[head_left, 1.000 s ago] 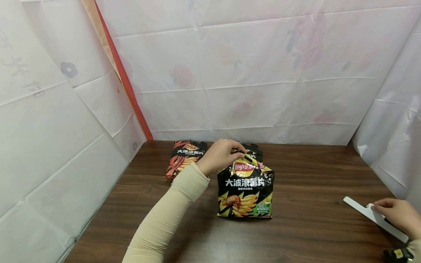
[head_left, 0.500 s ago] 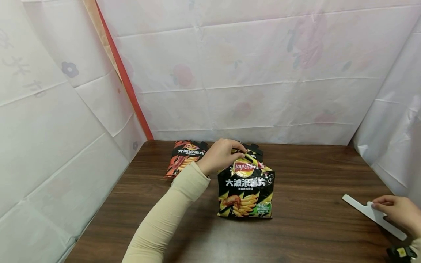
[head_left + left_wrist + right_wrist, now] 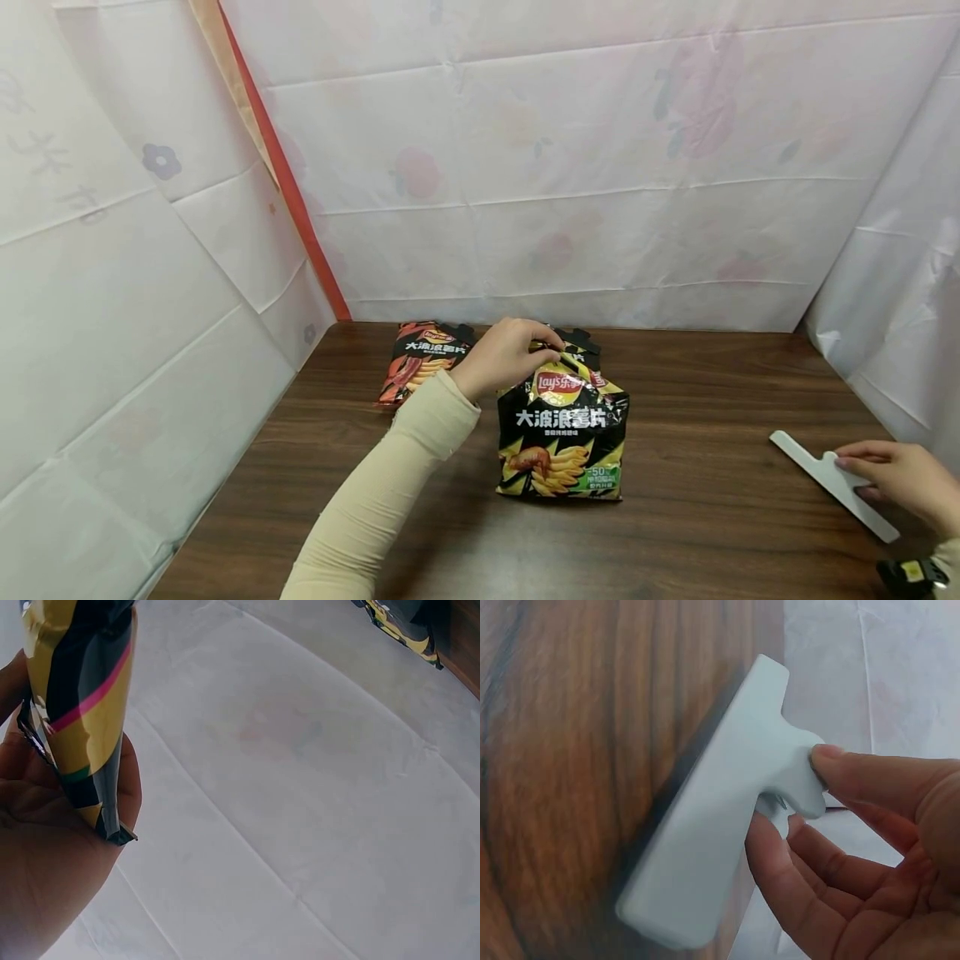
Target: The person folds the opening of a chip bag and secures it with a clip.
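Observation:
My left hand (image 3: pixel 506 354) pinches the folded top of a black and yellow potato chip bag (image 3: pixel 558 442), which stands upright on the table. In the left wrist view, the bag's narrow top edge (image 3: pixel 90 712) sits between the thumb and fingers. My right hand (image 3: pixel 903 483) holds a long white bag clip (image 3: pixel 832 483) above the table at the right. Seen from the right wrist, the thumb presses one tab of the clip (image 3: pixel 712 795) and curled fingers press the other tab behind; whether its jaws are apart is hidden.
A red and black chip bag (image 3: pixel 420 367) lies at the back left of the wooden table (image 3: pixel 712 400). Behind the held bag is another dark bag (image 3: pixel 583 340), mostly hidden. White patterned sheets (image 3: pixel 600 167) wall the table's back and sides.
My right hand has moved slightly left and away from me with the white bag clip, which has turned a little. The left hand and the chip bag have stayed almost still.

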`<state>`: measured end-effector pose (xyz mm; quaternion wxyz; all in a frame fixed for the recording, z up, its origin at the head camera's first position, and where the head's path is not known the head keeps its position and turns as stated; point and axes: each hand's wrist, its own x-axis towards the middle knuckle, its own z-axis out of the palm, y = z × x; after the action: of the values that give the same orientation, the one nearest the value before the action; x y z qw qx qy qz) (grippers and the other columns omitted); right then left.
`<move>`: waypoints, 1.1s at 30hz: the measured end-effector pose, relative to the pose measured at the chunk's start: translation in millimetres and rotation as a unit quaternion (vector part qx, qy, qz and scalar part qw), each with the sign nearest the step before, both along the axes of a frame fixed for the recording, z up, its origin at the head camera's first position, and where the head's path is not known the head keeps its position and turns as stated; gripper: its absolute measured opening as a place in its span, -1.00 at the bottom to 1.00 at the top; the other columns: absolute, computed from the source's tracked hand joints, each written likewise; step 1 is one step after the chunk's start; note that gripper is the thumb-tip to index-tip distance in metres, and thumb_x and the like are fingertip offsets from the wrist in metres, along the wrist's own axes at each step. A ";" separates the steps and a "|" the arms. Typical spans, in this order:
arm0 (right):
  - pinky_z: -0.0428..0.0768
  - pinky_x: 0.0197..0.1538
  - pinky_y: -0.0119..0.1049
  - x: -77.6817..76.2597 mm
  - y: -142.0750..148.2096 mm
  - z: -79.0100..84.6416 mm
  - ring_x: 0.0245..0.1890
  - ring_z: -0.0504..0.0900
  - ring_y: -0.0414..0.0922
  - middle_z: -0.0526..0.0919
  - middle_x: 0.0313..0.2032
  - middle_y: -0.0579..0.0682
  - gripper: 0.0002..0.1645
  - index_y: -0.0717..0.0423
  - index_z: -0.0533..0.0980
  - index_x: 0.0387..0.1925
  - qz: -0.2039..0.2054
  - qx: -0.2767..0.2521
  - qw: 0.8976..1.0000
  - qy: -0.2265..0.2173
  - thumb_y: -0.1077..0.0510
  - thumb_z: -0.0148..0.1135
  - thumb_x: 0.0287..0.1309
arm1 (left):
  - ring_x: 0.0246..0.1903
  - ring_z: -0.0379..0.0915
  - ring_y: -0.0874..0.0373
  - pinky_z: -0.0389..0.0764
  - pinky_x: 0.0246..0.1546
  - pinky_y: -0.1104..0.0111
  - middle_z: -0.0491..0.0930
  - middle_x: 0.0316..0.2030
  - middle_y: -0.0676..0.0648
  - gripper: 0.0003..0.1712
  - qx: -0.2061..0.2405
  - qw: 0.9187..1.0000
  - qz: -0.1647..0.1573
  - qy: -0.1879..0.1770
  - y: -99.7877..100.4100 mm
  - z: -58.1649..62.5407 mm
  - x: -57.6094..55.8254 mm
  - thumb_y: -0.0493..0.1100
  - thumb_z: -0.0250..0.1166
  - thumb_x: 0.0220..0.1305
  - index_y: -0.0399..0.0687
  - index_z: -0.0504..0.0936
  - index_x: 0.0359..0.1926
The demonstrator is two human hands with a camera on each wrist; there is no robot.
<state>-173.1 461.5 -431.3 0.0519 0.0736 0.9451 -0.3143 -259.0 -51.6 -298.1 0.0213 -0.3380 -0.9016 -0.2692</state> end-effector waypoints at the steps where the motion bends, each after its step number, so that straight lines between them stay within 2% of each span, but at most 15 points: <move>1: 0.65 -0.41 -0.36 -0.9 -0.3 0.5 -0.49 0.50 -0.45 0.70 -0.27 0.22 -0.38 0.57 0.51 -0.04 0.000 -0.007 1.000 -0.002 -0.03 0.21 0.33 | -0.79 0.10 0.32 0.28 -0.56 0.46 0.73 -0.12 0.00 -0.78 0.000 1.000 0.000 0.001 0.0 0.0 0.0 -0.10 0.25 0.38 0.01 0.73 -0.04; 4: 0.66 -0.39 -0.35 -3.5 -3.0 3.6 -0.46 0.51 -0.47 0.68 -0.23 0.23 -0.38 0.57 0.50 -0.03 0.002 -0.020 1.000 -0.002 -0.04 0.16 0.36 | -0.78 0.10 0.32 0.28 -0.55 0.46 0.73 -0.12 0.00 -0.78 0.000 1.000 0.000 0.002 -0.1 -0.3 -0.2 -0.10 0.25 0.38 0.02 0.73 -0.04; 8: 0.62 -0.43 -0.37 -4.8 -11.8 11.3 -0.50 0.53 -0.40 0.69 -0.25 0.23 -0.44 0.54 0.52 -0.03 0.003 -0.002 1.000 0.011 0.01 0.12 0.39 | -0.76 0.15 0.31 0.31 -0.52 0.45 0.73 -0.12 0.01 -0.78 0.000 1.000 0.001 0.001 0.3 -0.8 -0.2 -0.10 0.24 0.38 0.02 0.73 -0.04; 12: 0.61 -0.44 -0.37 -5.4 -21.7 21.7 -0.51 0.60 -0.34 0.66 -0.17 0.40 -0.41 0.55 0.49 0.03 0.007 0.007 1.000 0.018 -0.01 0.07 0.43 | -0.67 0.30 0.33 0.38 -0.45 0.44 0.73 -0.13 0.01 -0.77 -0.002 1.000 -0.004 0.008 1.2 -0.9 -0.2 -0.10 0.24 0.38 0.00 0.73 -0.04; 15: 0.63 -0.41 -0.36 -7.1 -27.9 29.8 -0.49 0.66 -0.31 0.61 -0.08 0.50 -0.34 0.56 0.45 0.09 0.014 -0.001 1.000 0.015 -0.06 0.04 0.44 | -0.66 0.31 0.33 0.38 -0.43 0.43 0.73 -0.12 0.01 -0.77 -0.004 1.000 -0.007 0.012 1.7 -0.4 0.1 -0.10 0.24 0.39 0.00 0.72 -0.03; 16: 0.64 -0.41 -0.35 -7.6 -30.5 31.8 -0.49 0.68 -0.30 0.62 -0.10 0.47 -0.34 0.56 0.45 0.09 0.015 -0.009 1.000 0.019 -0.06 0.05 0.44 | -0.67 0.29 0.33 0.38 -0.44 0.43 0.73 -0.11 0.00 -0.77 -0.003 1.000 -0.007 0.012 1.7 -0.2 0.2 -0.10 0.24 0.39 -0.01 0.72 -0.03; 18: 0.65 -0.41 -0.35 -8.2 -35.8 35.2 -0.49 0.70 -0.29 0.71 -0.20 0.30 -0.36 0.54 0.48 0.07 0.016 -0.029 0.999 0.034 -0.05 0.09 0.42 | -0.72 0.23 0.31 0.35 -0.47 0.43 0.73 -0.11 0.00 -0.76 -0.002 1.000 -0.007 0.010 1.8 0.2 0.4 -0.10 0.23 0.39 -0.02 0.72 -0.03; 20: 0.66 -0.41 -0.35 -8.5 -41.4 38.2 -0.49 0.70 -0.30 0.75 -0.32 -0.04 -0.49 0.39 0.59 -0.01 0.019 -0.052 0.997 0.055 -0.03 0.15 0.38 | -0.73 0.19 0.32 0.34 -0.48 0.44 0.73 -0.11 0.00 -0.76 -0.002 1.000 -0.006 0.008 1.8 0.5 0.5 -0.10 0.23 0.39 -0.02 0.72 -0.02; 22: 0.66 -0.41 -0.36 -8.4 -47.5 41.2 -0.49 0.68 -0.35 0.70 -0.38 -0.35 -0.64 0.22 0.66 -0.09 0.023 -0.070 0.994 0.078 0.00 0.21 0.34 | -0.74 0.17 0.32 0.33 -0.49 0.44 0.73 -0.10 -0.01 -0.75 -0.001 1.000 -0.007 0.005 1.7 0.7 0.5 -0.11 0.22 0.40 -0.04 0.72 -0.02; 24: 0.67 -0.40 -0.36 -9.3 -52.9 46.0 -0.46 0.66 -0.39 0.62 -0.38 -0.53 -0.71 0.09 0.68 -0.11 0.030 -0.075 0.993 0.087 -0.01 0.23 0.32 | -0.74 0.17 0.32 0.34 -0.48 0.44 0.72 -0.10 0.00 -0.75 -0.003 1.000 -0.006 0.002 1.8 1.0 0.5 -0.10 0.22 0.40 -0.03 0.72 -0.01; 26: 0.66 -0.39 -0.37 -10.3 -58.5 51.4 -0.45 0.66 -0.41 0.64 -0.33 -0.48 -0.65 0.08 0.65 -0.04 0.037 -0.062 0.994 0.087 -0.05 0.23 0.32 | -0.73 0.19 0.33 0.35 -0.47 0.44 0.72 -0.09 0.00 -0.76 -0.004 1.000 -0.007 0.001 2.0 1.4 0.5 -0.11 0.21 0.41 -0.02 0.72 -0.01; 27: 0.66 -0.39 -0.37 -11.0 -61.2 54.6 -0.44 0.67 -0.40 0.68 -0.30 -0.41 -0.56 0.17 0.62 0.03 0.039 -0.055 0.994 0.085 -0.06 0.22 0.32 | -0.73 0.19 0.32 0.35 -0.48 0.44 0.72 -0.09 0.00 -0.75 -0.004 1.000 -0.008 -0.002 2.0 1.6 0.5 -0.11 0.21 0.41 -0.02 0.71 0.00; 30: 0.65 -0.37 -0.38 -13.2 -68.9 63.4 -0.44 0.69 -0.37 0.75 -0.18 -0.10 -0.33 0.35 0.47 0.19 0.045 -0.040 0.996 0.064 -0.12 0.19 0.33 | -0.74 0.19 0.31 0.35 -0.48 0.43 0.71 -0.08 -0.01 -0.75 -0.005 1.000 -0.010 -0.005 2.2 2.0 0.8 -0.11 0.20 0.42 -0.02 0.71 0.01; 33: 0.66 -0.35 -0.37 -15.7 -75.9 71.2 -0.41 0.71 -0.34 0.72 -0.09 0.20 -0.20 0.44 0.35 0.28 0.051 -0.046 0.997 0.042 -0.16 0.15 0.35 | -0.75 0.18 0.31 0.36 -0.48 0.43 0.71 -0.07 -0.02 -0.74 -0.005 1.000 -0.013 -0.009 2.3 2.2 1.0 -0.12 0.19 0.42 -0.04 0.70 0.02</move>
<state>-188.8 385.6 -360.1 0.0313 0.0091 0.9333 -0.3575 -258.0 -49.2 -295.9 0.0078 -0.3469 -0.8987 -0.2681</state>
